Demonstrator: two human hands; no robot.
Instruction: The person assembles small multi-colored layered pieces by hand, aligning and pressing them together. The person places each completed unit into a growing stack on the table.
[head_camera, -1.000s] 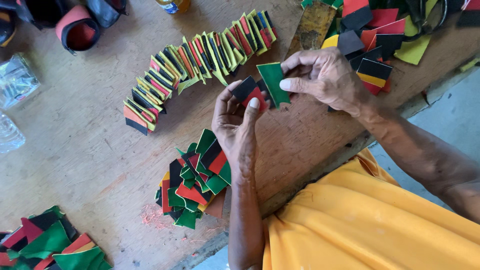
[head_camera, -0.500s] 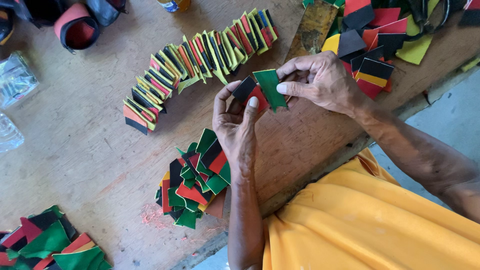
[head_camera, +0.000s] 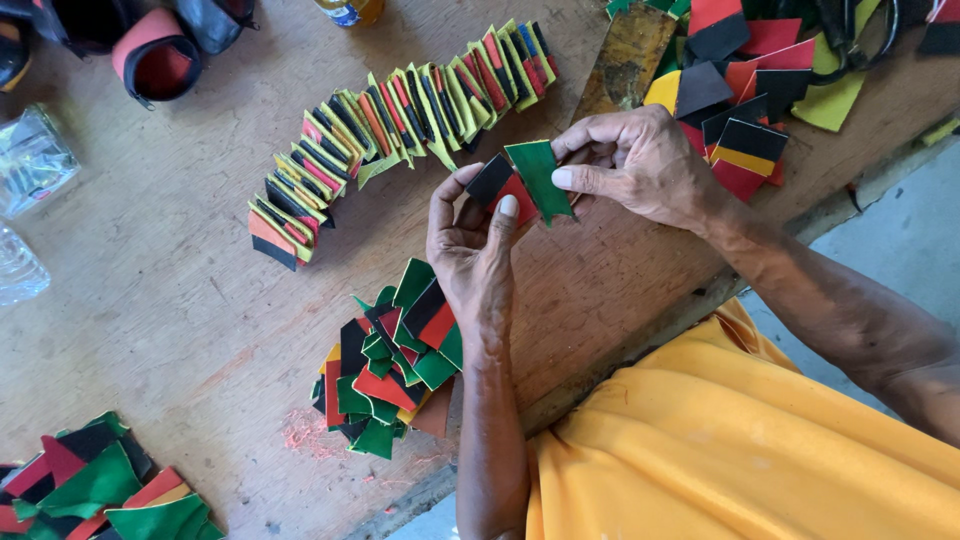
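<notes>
Bare wooden table (head_camera: 160, 300) lies open leftward; fanned row of pieces (head_camera: 400, 120) blocks beyond.

The left hand (head_camera: 472, 250) is raised palm up above the wooden table (head_camera: 180, 300), its thumb pressing inward. The right hand (head_camera: 640, 165) meets it from the right, fingers pinched together.

Above the wooden table (head_camera: 180, 300), the left hand (head_camera: 470, 250) and right hand (head_camera: 640, 165) pinch a small fan of black, red and green pieces (head_camera: 525, 185) between thumbs and fingers. Just below the left hand on the table lies a loose pile (head_camera: 390, 375) of such pieces, and beyond the hands a long overlapped row (head_camera: 390, 125) curves across the table. More cut pieces (head_camera: 745, 150) lie behind the right hand, and another heap (head_camera: 90, 490) sits at the table's near left corner.
</notes>
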